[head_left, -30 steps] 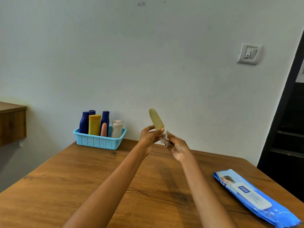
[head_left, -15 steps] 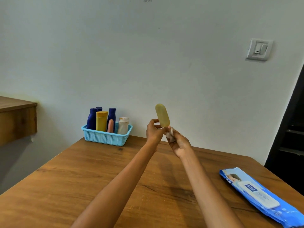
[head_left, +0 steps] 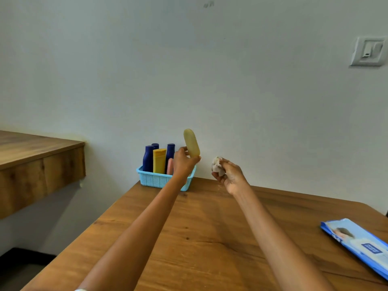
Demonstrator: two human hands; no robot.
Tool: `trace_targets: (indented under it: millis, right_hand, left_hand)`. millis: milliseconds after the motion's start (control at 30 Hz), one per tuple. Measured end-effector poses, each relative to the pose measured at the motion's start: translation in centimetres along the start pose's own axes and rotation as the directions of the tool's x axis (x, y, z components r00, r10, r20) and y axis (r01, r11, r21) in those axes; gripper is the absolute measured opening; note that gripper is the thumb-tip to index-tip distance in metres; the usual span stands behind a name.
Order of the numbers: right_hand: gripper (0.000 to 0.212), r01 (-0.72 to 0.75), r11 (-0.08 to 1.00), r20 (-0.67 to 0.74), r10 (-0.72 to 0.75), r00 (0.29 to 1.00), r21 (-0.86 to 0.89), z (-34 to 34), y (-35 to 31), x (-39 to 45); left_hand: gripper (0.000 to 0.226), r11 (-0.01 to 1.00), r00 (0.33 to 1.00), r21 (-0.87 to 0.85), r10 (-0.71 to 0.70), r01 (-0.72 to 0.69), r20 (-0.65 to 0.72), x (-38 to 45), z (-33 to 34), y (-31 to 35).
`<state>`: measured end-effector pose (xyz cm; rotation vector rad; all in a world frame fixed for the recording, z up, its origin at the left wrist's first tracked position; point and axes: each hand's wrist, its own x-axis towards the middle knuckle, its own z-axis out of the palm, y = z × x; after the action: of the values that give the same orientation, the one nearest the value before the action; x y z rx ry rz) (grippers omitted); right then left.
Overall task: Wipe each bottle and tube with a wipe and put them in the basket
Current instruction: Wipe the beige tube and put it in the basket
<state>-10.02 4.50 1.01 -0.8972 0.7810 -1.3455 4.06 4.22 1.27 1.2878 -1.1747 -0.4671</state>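
Note:
My left hand [head_left: 183,162] grips the lower end of a pale yellow tube [head_left: 191,142], held upright in the air right in front of the light blue basket [head_left: 156,180]. The basket stands at the table's far edge by the wall and holds dark blue bottles [head_left: 148,158], a yellow tube [head_left: 159,160] and a pink tube [head_left: 170,169]; my hand hides its right part. My right hand [head_left: 230,175] holds a crumpled white wipe [head_left: 217,165] a short way to the right of the tube, apart from it.
A blue pack of wipes [head_left: 359,244] lies at the wooden table's [head_left: 210,238] right edge. A wooden shelf [head_left: 39,162] juts from the wall on the left. A light switch [head_left: 368,51] sits on the wall at upper right.
The hands have separated: my left hand carried the yellow tube left toward the basket, and my right hand drew the wipe away from it. The view has turned to the right.

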Motion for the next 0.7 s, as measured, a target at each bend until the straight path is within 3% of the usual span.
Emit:
trace_targets:
  millis: [133, 300, 533, 600, 700]
  right_hand:
    - [0.022, 0.022, 0.994, 0.048, -0.017, 0.999, -0.111, 4.3, 1.6, 2.3]
    - [0.018, 0.095, 0.860, 0.052, -0.079, 0.995, -0.501, 6.3, 3.2, 5.3]
    - [0.018, 0.119, 0.832, 0.046, -0.112, 0.993, -0.542, 5.7, 5.2, 7.8]
    - [0.017, 0.142, 0.770, 0.070, -0.126, 0.990, -0.623, 5.7, 5.1, 8.1]
    - [0.018, 0.156, 0.620, 0.113, -0.108, 0.988, -0.769, 5.7, 5.1, 8.6]
  left_hand:
    - [0.049, 0.993, 0.999, 0.103, 0.051, -0.050, -0.004, 1.3, -1.6, -1.9]
    - [0.041, 0.971, 0.997, 0.226, 0.078, -0.082, 0.026, 3.2, -1.7, -4.0]
    - [0.037, 0.929, 0.988, 0.352, 0.066, -0.113, 0.143, 4.6, -0.7, -6.0]
    - [0.048, 0.939, 0.990, 0.333, 0.045, -0.087, 0.132, 4.5, -0.7, -6.4]
    - [0.037, 0.944, 0.997, 0.323, 0.047, -0.065, 0.062, 4.4, -0.8, -7.1]
